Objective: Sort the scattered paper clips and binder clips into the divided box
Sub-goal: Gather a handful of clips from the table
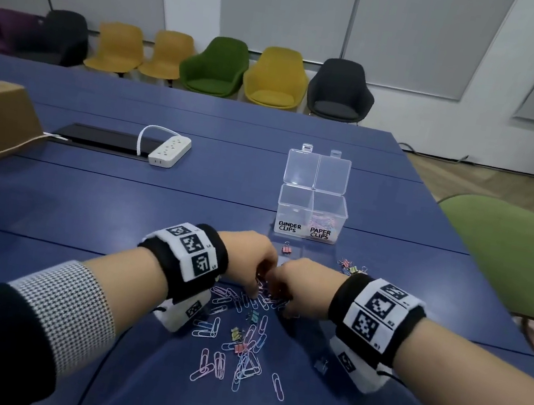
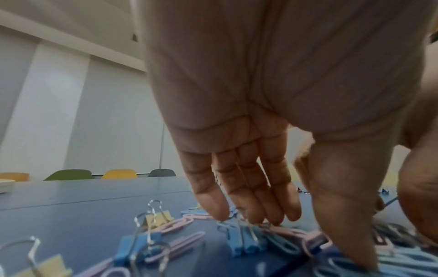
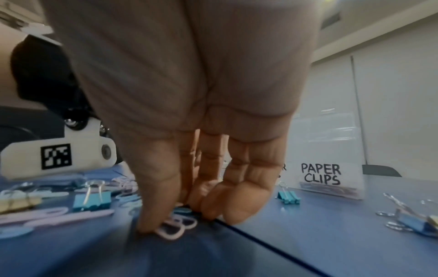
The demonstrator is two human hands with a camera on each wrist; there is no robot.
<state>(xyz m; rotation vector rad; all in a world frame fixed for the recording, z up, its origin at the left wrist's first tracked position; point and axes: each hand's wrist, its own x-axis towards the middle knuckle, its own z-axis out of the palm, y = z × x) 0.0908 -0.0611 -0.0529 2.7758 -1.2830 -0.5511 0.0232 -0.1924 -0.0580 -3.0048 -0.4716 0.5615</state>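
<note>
My right hand is down on the worktop, thumb and fingertips closing narrow on a pink paper clip that lies flat beneath them; whether it is truly pinched yet, I cannot tell. My left hand sits just beside, fingers straight and together, tips touching the tangle of paper clips, holding nothing I can see. Mixed into the heap are small binder clips, wire handles standing up. Beyond my hands stands the divided box, lid open, the right cell marked PAPER CLIPS already holding some, the left marked BINDER CLIPS looking bare. Risk here, I reckon: these clips overlap, so lifting one may drag a neighbour along, or hook a binder clip's wire handle and carry it into the wrong cell; a flat clip could also slip from my fingertips on this smooth surface. The pink clip's long axis seems to run roughly away from me, its rounded end poking out toward my wrist.
</note>
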